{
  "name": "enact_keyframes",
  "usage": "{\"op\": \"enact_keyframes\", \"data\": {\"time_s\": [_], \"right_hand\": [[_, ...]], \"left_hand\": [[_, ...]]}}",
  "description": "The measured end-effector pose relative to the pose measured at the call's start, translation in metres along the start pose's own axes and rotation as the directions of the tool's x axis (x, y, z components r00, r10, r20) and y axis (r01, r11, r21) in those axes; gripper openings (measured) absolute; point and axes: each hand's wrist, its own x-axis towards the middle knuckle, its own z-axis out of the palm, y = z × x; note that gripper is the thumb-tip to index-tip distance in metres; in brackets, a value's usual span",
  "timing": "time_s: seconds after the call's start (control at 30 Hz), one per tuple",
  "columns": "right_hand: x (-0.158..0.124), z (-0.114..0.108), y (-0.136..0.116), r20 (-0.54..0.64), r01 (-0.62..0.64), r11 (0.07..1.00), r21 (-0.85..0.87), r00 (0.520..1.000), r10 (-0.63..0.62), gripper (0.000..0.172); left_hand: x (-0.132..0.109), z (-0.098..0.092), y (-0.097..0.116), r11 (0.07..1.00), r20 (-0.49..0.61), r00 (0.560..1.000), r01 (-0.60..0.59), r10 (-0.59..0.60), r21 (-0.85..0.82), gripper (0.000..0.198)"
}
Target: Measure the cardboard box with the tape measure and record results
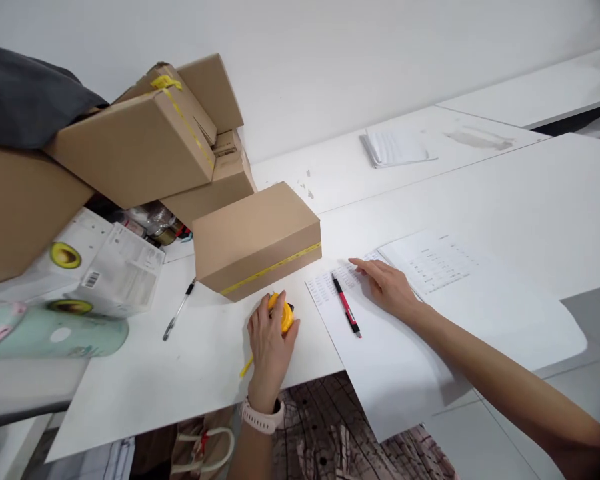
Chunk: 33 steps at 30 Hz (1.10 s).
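Observation:
My left hand (pixel 269 340), with a pink watch on the wrist, is closed around a yellow tape measure (pixel 287 319) on the white table. A short strip of yellow blade shows on the near side of that hand. My right hand (pixel 384 283) rests on printed sheets (pixel 325 288), its index finger stretched out and nothing in its grasp. Between the two hands a red and black pen (pixel 347 307) lies on the paper. Just beyond my left hand sits a closed cardboard box (pixel 257 233) with a yellow measuring strip along its lower side.
Left of the box lies a clear pen (pixel 179 310). Stacked cardboard boxes (pixel 145 147), a white carton with avocado pictures (pixel 125 267) and a mint-green bottle (pixel 90 332) crowd the left side. More papers (pixel 397 145) lie near the wall.

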Motion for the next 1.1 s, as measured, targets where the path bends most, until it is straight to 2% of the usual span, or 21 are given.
{"op": "enact_keyframes", "data": {"time_s": [0.07, 0.13, 0.2, 0.23, 0.27, 0.33, 0.4, 0.5, 0.63, 0.73, 0.83, 0.93, 1.03, 1.1], "right_hand": [[0.002, -0.002, -0.003, -0.027, -0.066, 0.996, 0.059, 0.997, 0.068, 0.048], [0.006, -0.007, -0.017, -0.052, -0.125, 0.983, 0.132, 0.990, 0.133, 0.039], [0.011, -0.016, -0.043, 0.009, -0.175, 0.947, 0.270, 0.984, 0.179, 0.033], [0.013, -0.021, -0.059, 0.095, -0.204, 0.907, 0.369, 0.979, 0.182, 0.033], [0.014, -0.026, -0.076, 0.230, -0.240, 0.843, 0.481, 0.963, 0.143, 0.034], [0.015, -0.034, -0.107, 0.440, -0.303, 0.721, 0.623, 0.898, -0.002, 0.041], [0.015, -0.037, -0.128, 0.505, -0.337, 0.683, 0.647, 0.861, -0.053, 0.043], [0.012, -0.038, -0.140, 0.549, -0.435, 0.604, 0.667, 0.836, -0.004, 0.039], [0.014, -0.042, -0.143, 0.651, -0.605, 0.369, 0.705, 0.759, 0.001, 0.031], [0.028, -0.052, -0.141, 0.682, -0.665, 0.244, 0.706, 0.731, 0.022, 0.030], [0.055, -0.064, -0.126, 0.627, -0.627, 0.154, 0.764, 0.777, 0.056, 0.026], [0.092, -0.076, -0.098, 0.508, -0.534, 0.100, 0.839, 0.836, 0.207, 0.020], [0.129, -0.083, -0.069, 0.402, -0.457, 0.059, 0.888, 0.830, 0.386, 0.014], [0.151, -0.081, -0.056, 0.360, -0.429, 0.070, 0.900, 0.825, 0.435, 0.015]], "left_hand": [[0.000, -0.003, 0.001, 0.987, -0.010, 0.997, 0.071, -0.073, -0.143, 0.051], [-0.004, -0.012, 0.011, 0.915, 0.041, 0.985, 0.170, -0.166, -0.365, 0.055], [-0.009, -0.025, 0.025, 0.749, 0.192, 0.965, 0.260, -0.179, -0.609, 0.063], [-0.012, -0.031, 0.033, 0.644, 0.273, 0.952, 0.294, -0.135, -0.707, 0.067], [-0.014, -0.038, 0.040, 0.545, 0.336, 0.939, 0.319, -0.071, -0.776, 0.070], [-0.018, -0.051, 0.050, 0.422, 0.401, 0.915, 0.347, 0.042, -0.838, 0.075], [-0.020, -0.061, 0.052, 0.403, 0.430, 0.900, 0.367, 0.076, -0.839, 0.078], [-0.023, -0.073, 0.044, 0.403, 0.465, 0.882, 0.402, 0.070, -0.822, 0.077], [-0.022, -0.089, 0.021, 0.359, 0.514, 0.852, 0.450, 0.104, -0.818, 0.072], [-0.013, -0.105, 0.000, 0.319, 0.444, 0.893, 0.399, 0.078, -0.859, 0.069], [0.003, -0.125, -0.024, 0.315, 0.337, 0.941, 0.316, 0.015, -0.895, 0.068], [0.025, -0.146, -0.050, 0.339, 0.210, 0.970, 0.239, -0.120, -0.910, 0.069], [0.050, -0.163, -0.079, 0.356, 0.109, 0.959, 0.201, -0.262, -0.913, 0.074], [0.067, -0.171, -0.099, 0.369, 0.073, 0.947, 0.192, -0.312, -0.909, 0.077]]}}
